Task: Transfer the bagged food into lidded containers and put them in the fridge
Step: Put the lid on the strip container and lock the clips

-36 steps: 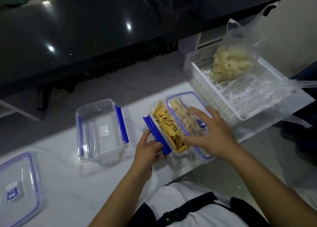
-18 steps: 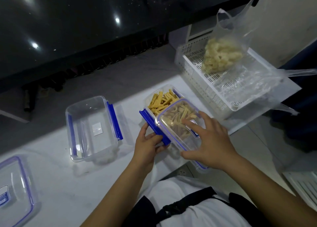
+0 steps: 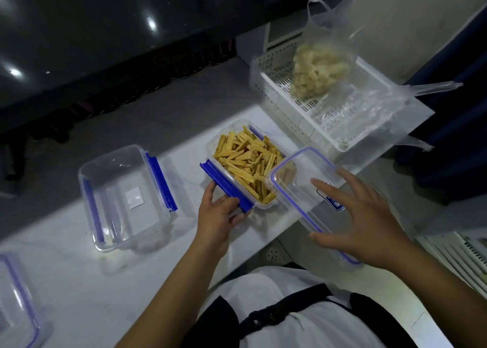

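Gripping the container's blue clip [image 3: 226, 187], left hand [image 3: 216, 216]; right hand [image 3: 361, 221] holds lid [image 3: 297, 179]

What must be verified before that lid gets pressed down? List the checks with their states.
1. Lid lined up over the filled container: not ok, it sits off to the right, covering only one corner.
2. Left hand steadying the container at its blue latch: ok.
3. Right hand has a grip on the lid: ok, fingers on top, thumb at its edge.
4. Yellow sticks below the rim: cannot tell.
5. Far-side latch flipped clear: cannot tell.
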Motion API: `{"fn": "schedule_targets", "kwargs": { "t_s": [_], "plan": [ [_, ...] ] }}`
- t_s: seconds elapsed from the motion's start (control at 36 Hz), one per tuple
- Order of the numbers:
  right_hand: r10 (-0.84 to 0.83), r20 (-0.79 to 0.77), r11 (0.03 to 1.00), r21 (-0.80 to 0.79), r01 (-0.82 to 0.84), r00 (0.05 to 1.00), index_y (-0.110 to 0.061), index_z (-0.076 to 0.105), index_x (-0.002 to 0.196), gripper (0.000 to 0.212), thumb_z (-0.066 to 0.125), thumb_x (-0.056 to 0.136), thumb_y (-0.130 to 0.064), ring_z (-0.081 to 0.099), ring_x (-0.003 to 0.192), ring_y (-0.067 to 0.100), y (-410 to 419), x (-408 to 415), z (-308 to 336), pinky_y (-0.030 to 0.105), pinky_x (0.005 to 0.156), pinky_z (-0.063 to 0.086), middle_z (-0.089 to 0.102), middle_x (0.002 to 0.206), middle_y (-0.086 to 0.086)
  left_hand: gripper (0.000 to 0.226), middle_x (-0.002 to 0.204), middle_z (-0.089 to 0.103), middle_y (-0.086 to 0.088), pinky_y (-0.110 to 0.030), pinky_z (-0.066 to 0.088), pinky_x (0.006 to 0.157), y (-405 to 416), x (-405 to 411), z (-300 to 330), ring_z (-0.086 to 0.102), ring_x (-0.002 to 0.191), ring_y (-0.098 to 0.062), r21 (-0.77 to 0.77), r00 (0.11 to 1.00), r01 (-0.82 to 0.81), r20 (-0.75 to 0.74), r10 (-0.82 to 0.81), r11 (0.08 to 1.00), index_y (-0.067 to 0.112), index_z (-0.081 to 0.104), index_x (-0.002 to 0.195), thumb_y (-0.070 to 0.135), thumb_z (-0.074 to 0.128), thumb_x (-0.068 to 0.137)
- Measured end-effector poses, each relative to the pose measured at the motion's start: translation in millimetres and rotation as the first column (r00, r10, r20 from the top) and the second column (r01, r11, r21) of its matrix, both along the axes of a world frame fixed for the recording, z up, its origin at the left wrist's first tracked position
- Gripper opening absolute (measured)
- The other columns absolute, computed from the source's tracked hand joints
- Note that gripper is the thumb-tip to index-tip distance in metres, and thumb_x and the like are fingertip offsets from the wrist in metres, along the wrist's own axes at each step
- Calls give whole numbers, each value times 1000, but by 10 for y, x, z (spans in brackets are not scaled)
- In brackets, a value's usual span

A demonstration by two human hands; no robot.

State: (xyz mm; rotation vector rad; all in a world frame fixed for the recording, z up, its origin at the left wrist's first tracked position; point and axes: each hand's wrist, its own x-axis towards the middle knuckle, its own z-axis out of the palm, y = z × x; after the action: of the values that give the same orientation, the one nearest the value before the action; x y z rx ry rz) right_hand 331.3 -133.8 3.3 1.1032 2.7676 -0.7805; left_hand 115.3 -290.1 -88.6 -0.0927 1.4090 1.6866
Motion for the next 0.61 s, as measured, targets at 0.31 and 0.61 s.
{"fn": "schedule_targets", "kwargs": {
  "t_s": [0.31, 0.61],
  "plan": [
    [29, 165, 999, 15, -32, 986, -77, 8, 133, 92, 48, 52, -88, 13, 147, 27, -245, -36, -265, 49, 117, 19, -2, 165, -18, 70, 100, 78, 0, -38, 62, 71, 5, 2, -4, 76, 97, -27, -3, 1000, -15, 19, 15, 1000, 35, 40, 147, 3, 68, 91],
    [-24, 27, 998, 66, 22, 999, -64, 22, 145, 97, 53, 55, -84, 20, 146, 27, -314, -83, -242, 52, 114, 24, 11, 164, -15, 72, 95, 78, 5, -39, 63, 70, -2, -7, -46, 76, 95, -25, -6, 999, -18, 39, 18, 1000, 36, 40, 147, 2, 70, 90]
  ]
}}
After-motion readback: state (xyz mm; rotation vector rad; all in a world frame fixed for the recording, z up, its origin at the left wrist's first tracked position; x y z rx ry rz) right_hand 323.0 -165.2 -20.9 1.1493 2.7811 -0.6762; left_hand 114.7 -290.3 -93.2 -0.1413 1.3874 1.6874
